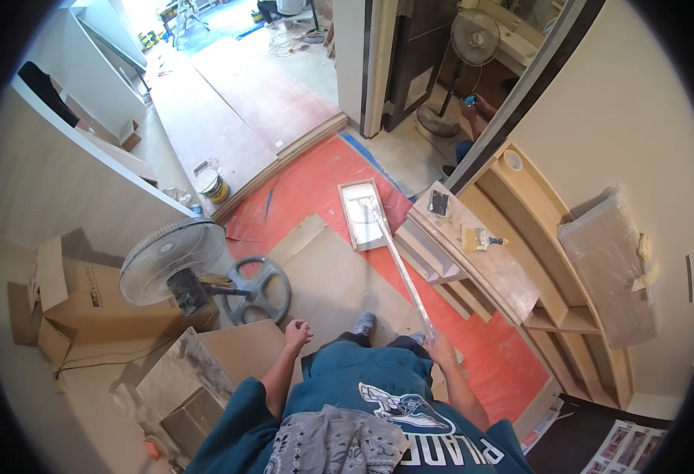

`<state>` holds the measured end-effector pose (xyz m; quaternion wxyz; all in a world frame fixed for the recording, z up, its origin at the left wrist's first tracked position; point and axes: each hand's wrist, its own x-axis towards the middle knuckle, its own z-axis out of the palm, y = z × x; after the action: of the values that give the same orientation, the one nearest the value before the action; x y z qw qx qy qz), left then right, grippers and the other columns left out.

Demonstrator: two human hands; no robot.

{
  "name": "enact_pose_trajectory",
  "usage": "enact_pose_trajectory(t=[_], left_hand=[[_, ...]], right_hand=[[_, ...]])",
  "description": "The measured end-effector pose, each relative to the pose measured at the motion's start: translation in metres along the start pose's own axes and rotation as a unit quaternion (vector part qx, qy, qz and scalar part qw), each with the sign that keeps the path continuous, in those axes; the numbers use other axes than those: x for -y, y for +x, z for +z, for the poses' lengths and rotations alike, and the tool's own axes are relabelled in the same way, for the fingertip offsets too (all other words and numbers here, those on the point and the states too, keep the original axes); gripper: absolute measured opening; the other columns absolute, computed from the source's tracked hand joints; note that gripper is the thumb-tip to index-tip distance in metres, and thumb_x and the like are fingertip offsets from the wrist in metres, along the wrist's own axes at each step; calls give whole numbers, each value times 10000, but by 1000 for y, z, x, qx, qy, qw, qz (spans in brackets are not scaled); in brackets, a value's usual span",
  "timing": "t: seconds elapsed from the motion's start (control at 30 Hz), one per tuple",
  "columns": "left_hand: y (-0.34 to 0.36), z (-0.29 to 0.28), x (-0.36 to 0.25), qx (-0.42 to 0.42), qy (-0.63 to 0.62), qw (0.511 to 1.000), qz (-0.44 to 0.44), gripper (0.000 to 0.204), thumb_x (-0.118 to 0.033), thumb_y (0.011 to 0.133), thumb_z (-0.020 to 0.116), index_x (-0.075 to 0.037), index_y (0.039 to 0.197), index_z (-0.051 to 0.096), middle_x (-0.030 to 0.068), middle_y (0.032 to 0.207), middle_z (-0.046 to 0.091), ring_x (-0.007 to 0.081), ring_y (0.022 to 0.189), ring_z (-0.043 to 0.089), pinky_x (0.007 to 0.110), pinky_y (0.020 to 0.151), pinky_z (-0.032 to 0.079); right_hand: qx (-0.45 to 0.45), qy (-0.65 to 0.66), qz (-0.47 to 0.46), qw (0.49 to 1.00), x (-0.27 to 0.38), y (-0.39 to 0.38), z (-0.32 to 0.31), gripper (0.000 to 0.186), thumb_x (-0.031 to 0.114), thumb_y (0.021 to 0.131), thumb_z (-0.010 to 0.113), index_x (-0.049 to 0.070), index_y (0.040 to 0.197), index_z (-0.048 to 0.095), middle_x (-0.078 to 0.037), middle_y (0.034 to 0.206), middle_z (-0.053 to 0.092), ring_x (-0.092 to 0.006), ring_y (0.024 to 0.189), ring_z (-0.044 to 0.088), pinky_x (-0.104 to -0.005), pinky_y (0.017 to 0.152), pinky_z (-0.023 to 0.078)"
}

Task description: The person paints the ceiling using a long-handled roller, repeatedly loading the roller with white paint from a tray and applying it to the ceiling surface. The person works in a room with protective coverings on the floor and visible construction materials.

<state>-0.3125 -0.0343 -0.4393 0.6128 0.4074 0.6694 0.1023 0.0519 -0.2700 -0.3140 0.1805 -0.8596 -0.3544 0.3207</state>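
Note:
My right hand [441, 350] grips the near end of a long paint roller pole [403, 272], low at my right side. The pole slants away to a roller head [361, 199], which rests in a shallow rectangular tray [347, 212] holding white paint. My left hand [298, 334] hangs in front of me at the left, fingers curled in, with nothing seen in it. It is nearest to the grey round base of a standing fan [174, 261]. A wide paintbrush [481, 238] lies on a wooden shelf top to the right.
Brown board [323, 265] and red sheeting [505, 363] cover the floor. Cardboard boxes [98, 292] stand left, and wooden shelf units [552, 292] line the right. A paint bucket [212, 186] sits on the raised floor ahead. Through the doorway, another person's hand [481, 105] shows beside a fan.

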Motion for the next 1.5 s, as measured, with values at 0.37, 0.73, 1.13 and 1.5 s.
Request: enact_pose_trajectory(t=[0.37, 0.73, 1.13, 1.5], left_hand=[[0, -3, -18, 13, 0, 1000, 5, 289, -189, 988, 538, -7, 1213, 551, 101, 1043, 654, 191, 794, 701, 293, 622, 567], [0, 8, 11, 5, -2, 1000, 1, 267, -166, 952, 552, -6, 1162, 591, 93, 961, 667, 193, 750, 717, 304, 568, 571], [22, 94, -19, 67, -77, 993, 66, 291, -138, 933, 586, 37, 1165, 599, 137, 1006, 679, 210, 730, 712, 314, 585, 559], [-61, 261, -56, 275, 64, 959, -3, 423, -293, 878, 715, -57, 1210, 599, 121, 1104, 649, 239, 955, 681, 414, 726, 594]], right_hand=[[36, 10, 26, 999, -3, 28, 5, 544, 129, 881, 537, 132, 1424, 509, -320, 1044, 648, -470, 981, 646, -521, 863, 510], [0, 42, 13, 999, 1, -37, -12, 512, 123, 878, 571, 135, 1389, 560, -316, 976, 662, -447, 928, 673, -489, 833, 522], [24, 51, 10, 998, -17, -30, -14, 516, 127, 883, 583, 110, 1397, 550, -286, 1016, 679, -431, 935, 679, -477, 809, 529], [-91, 35, -4, 995, -47, -192, -77, 484, 4, 845, 621, 78, 1322, 603, -287, 958, 656, -462, 876, 648, -473, 744, 520]])
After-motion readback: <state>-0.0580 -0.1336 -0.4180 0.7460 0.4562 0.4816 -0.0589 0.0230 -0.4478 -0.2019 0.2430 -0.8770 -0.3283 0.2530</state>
